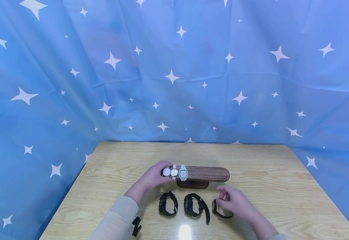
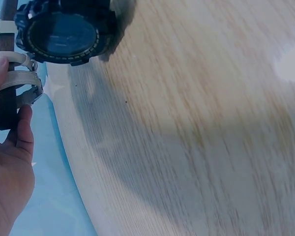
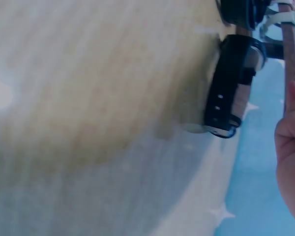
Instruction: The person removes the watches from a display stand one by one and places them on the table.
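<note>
My left hand [image 1: 157, 174] grips a watch [image 1: 166, 172] on the left end of a dark wooden watch stand [image 1: 207, 173]. Beside that watch sit a white-strapped watch [image 1: 174, 172] and a pale green square watch [image 1: 183, 173], both round the bar. In the left wrist view, thumb and fingers lie on either side of the bar's end. My right hand [image 1: 234, 200] hovers over a thin black watch [image 1: 224, 215] on the table, its fingers loosely bent. The right wrist view shows the black watch strap [image 3: 226, 81] apart from the fingers.
Two chunky black watches, one [image 1: 168, 204] left and one [image 1: 193, 205] in the middle, rest before the stand. Another dark strap [image 1: 136, 226] is partly hidden by the left sleeve. A blue starry curtain [image 1: 150, 90] borders the wooden table [image 1: 282, 193].
</note>
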A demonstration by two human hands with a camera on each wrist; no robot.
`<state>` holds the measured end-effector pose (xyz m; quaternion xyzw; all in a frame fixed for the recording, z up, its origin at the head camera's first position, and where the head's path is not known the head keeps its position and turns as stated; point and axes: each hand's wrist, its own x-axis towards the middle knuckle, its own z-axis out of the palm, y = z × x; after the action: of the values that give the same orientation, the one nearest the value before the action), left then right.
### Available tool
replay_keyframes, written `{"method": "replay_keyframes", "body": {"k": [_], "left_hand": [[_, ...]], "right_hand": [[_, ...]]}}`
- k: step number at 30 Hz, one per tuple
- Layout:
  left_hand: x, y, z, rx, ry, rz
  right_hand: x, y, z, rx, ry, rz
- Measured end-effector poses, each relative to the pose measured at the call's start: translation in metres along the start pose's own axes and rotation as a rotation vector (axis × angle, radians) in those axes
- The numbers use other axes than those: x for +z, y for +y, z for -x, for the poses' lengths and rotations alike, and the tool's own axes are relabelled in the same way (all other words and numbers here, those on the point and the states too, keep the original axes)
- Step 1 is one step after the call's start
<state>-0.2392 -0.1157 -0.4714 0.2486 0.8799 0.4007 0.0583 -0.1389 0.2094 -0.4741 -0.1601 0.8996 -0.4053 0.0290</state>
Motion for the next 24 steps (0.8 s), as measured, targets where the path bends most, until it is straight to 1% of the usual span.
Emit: {"method": "replay_keyframes", "body": {"k": [5, 13, 24], "left_hand": [[0.000, -0.001, -0.001, 0.000, 0.000, -0.011], [0.000, -0.001, 0.001, -0.001, 0.003, 0.006], [0.000, -0.001, 0.002, 0.005, 0.010, -0.011]], "right_hand": [[-0.007, -0.006, -0.006, 0.033, 0.008, 0.016], [-0.013, -0.009, -0.014, 0.003, 0.039, 0.023], [-0.019, -0.013, -0.017, -0.019, 0.066, 0.025]]}}
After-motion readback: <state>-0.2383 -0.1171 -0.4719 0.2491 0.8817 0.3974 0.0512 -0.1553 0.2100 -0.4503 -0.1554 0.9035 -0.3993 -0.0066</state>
